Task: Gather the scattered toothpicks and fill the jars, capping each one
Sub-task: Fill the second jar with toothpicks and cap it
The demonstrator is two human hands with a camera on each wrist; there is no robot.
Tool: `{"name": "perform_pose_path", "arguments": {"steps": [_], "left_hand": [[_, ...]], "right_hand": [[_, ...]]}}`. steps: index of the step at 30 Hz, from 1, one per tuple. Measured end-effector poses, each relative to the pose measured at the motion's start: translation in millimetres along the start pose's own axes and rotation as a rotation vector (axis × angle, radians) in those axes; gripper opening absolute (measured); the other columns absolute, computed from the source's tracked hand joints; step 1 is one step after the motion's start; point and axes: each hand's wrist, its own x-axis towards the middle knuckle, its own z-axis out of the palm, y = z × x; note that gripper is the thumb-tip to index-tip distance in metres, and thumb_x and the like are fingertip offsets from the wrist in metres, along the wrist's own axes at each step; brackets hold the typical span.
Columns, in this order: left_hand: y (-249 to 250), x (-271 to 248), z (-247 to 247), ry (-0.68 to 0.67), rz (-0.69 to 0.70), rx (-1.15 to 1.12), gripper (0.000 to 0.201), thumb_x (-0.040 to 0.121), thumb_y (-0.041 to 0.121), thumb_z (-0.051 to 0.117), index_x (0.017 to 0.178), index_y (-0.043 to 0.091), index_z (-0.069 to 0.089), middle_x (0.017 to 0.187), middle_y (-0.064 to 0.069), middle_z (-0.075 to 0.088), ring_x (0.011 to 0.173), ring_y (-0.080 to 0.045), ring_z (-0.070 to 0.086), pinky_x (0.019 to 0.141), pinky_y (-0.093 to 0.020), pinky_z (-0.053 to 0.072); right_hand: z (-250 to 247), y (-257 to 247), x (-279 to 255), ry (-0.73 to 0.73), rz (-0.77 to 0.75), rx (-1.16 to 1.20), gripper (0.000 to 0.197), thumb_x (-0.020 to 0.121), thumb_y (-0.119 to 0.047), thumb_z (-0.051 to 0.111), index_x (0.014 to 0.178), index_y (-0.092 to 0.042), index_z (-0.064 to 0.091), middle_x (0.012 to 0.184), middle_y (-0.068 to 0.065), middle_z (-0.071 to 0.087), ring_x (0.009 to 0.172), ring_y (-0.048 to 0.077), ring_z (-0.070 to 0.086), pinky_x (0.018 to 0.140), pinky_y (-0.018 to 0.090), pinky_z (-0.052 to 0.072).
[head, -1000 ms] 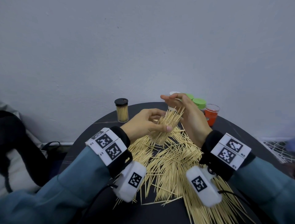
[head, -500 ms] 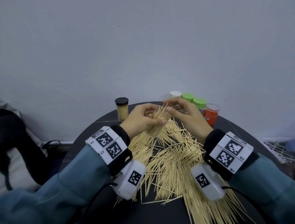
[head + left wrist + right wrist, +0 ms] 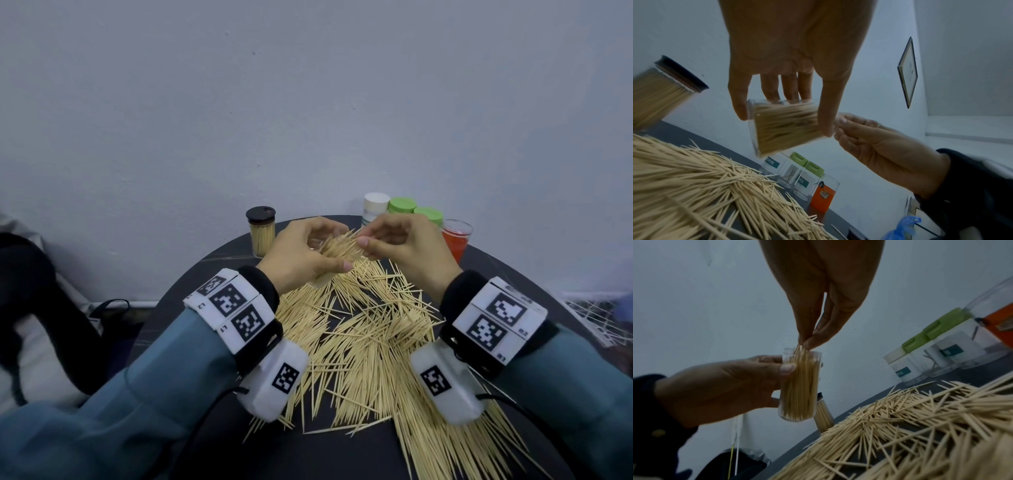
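My left hand (image 3: 301,255) grips a clear uncapped jar (image 3: 800,386) packed with toothpicks, held tilted above the round black table (image 3: 507,270). The same jar (image 3: 785,126) shows in the left wrist view between thumb and fingers. My right hand (image 3: 400,245) pinches the tips of the toothpicks (image 3: 800,348) that stick out of the jar's mouth. A big heap of loose toothpicks (image 3: 359,342) covers the table below both hands. A filled jar with a black cap (image 3: 261,234) stands at the back left.
At the back right stand a white-capped jar (image 3: 376,205), two green-capped jars (image 3: 402,206) and an orange-labelled jar without a cap (image 3: 455,240). A dark bag (image 3: 37,308) lies left of the table. The wall is close behind.
My right hand dropped from an open pose beside the bundle and now pinches the toothpick tips at the jar's mouth. Both hands and the jar moved slightly away from me.
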Motion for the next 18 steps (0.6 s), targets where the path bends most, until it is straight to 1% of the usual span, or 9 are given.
{"name": "perform_pose_path", "arguments": {"steps": [3, 5, 8, 10, 13, 15, 16, 18], "left_hand": [[-1, -1, 0, -0.014, 0.013, 0.025, 0.055, 0.064, 0.014, 0.084, 0.114, 0.022, 0.062, 0.11, 0.005, 0.066, 0.106, -0.016, 0.06, 0.098, -0.035, 0.047], [0, -1, 1, -0.017, 0.011, 0.027, 0.055, 0.064, 0.014, 0.084, 0.114, 0.022, 0.062, 0.11, 0.006, 0.066, 0.107, -0.015, 0.059, 0.098, -0.035, 0.047], [1, -1, 1, -0.043, 0.022, 0.024, 0.055, 0.065, 0.015, 0.084, 0.115, 0.022, 0.062, 0.11, 0.006, 0.066, 0.106, -0.015, 0.059, 0.097, -0.034, 0.047], [2, -1, 1, -0.06, 0.022, 0.03, 0.056, 0.066, 0.016, 0.083, 0.117, 0.021, 0.061, 0.109, 0.006, 0.066, 0.106, -0.015, 0.059, 0.093, -0.032, 0.047], [0, 0, 1, -0.068, 0.017, 0.025, 0.055, 0.066, 0.016, 0.083, 0.117, 0.02, 0.062, 0.108, 0.006, 0.066, 0.105, -0.014, 0.06, 0.091, -0.029, 0.048], [-1, 0, 0, -0.058, 0.008, 0.018, 0.054, 0.066, 0.017, 0.083, 0.116, 0.021, 0.062, 0.108, 0.006, 0.066, 0.106, -0.015, 0.06, 0.093, -0.03, 0.048], [-2, 0, 0, -0.052, -0.003, 0.014, 0.055, 0.066, 0.017, 0.083, 0.116, 0.021, 0.062, 0.109, 0.006, 0.066, 0.107, -0.015, 0.059, 0.096, -0.032, 0.047], [-3, 1, -1, -0.039, -0.017, 0.005, 0.056, 0.065, 0.018, 0.084, 0.117, 0.022, 0.062, 0.111, 0.006, 0.066, 0.109, -0.015, 0.058, 0.101, -0.035, 0.044]], "right_hand": [[0, -2, 0, -0.06, 0.017, 0.065, 0.011, 0.078, -0.003, 0.07, 0.076, -0.014, 0.067, 0.068, 0.003, 0.068, 0.059, 0.006, 0.065, 0.061, 0.016, 0.053], [-2, -3, 0, -0.074, 0.021, 0.044, 0.011, 0.077, -0.003, 0.07, 0.077, -0.014, 0.067, 0.069, 0.004, 0.068, 0.059, 0.006, 0.065, 0.061, 0.016, 0.053], [-4, -3, 2, -0.006, -0.002, -0.077, 0.009, 0.076, -0.007, 0.072, 0.077, -0.014, 0.068, 0.068, 0.003, 0.067, 0.056, 0.004, 0.063, 0.059, 0.013, 0.052], [-4, -4, 1, 0.044, -0.012, -0.103, 0.007, 0.075, -0.008, 0.073, 0.077, -0.013, 0.069, 0.066, 0.001, 0.067, 0.054, 0.002, 0.062, 0.058, 0.012, 0.051], [-3, -8, -1, 0.031, -0.008, -0.074, 0.007, 0.074, -0.008, 0.074, 0.079, -0.012, 0.071, 0.068, 0.002, 0.069, 0.058, 0.006, 0.065, 0.061, 0.015, 0.053], [-3, -10, -1, 0.016, -0.005, -0.066, 0.01, 0.074, -0.009, 0.074, 0.083, -0.012, 0.071, 0.073, 0.003, 0.071, 0.062, 0.008, 0.067, 0.064, 0.016, 0.054], [-3, -11, -1, 0.028, -0.012, -0.074, 0.012, 0.075, -0.009, 0.074, 0.086, -0.012, 0.071, 0.076, 0.003, 0.071, 0.064, 0.007, 0.068, 0.064, 0.015, 0.054], [-4, -11, 0, 0.064, -0.023, -0.103, 0.016, 0.075, -0.009, 0.074, 0.091, -0.011, 0.07, 0.081, 0.001, 0.07, 0.064, 0.0, 0.065, 0.063, 0.009, 0.05]]}}
